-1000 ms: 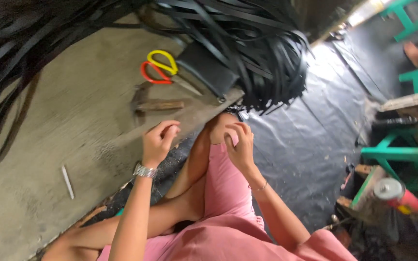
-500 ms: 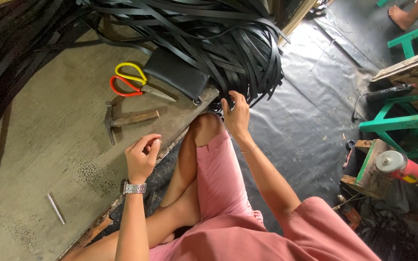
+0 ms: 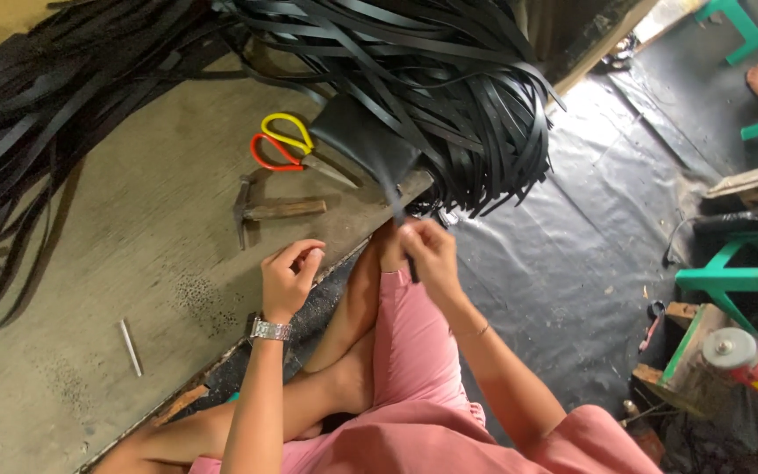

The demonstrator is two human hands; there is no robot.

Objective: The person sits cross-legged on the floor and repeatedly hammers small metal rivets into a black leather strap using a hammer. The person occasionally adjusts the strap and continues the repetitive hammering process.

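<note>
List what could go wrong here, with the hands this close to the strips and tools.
1. The right hand pinches one black strip out of the tangled heap; pulling may drag more strips off the board edge.
2. The scissors lie partly under the heap, so a shifting strip might snag them.
3. The left hand hovers near the hammer at the edge; a nudge could knock it toward the legs.

Right hand [image 3: 427, 250] is pinching a black strip [image 3: 394, 197] hanging from the heap of black strips [image 3: 449, 96]. Left hand [image 3: 289, 276], fingers curled, is hovering empty over the board [image 3: 89, 290]. Hammer [image 3: 265, 211] and scissors [image 3: 296, 149] are lying just beyond; a metal rod [image 3: 130, 348] is lying apart.
</note>
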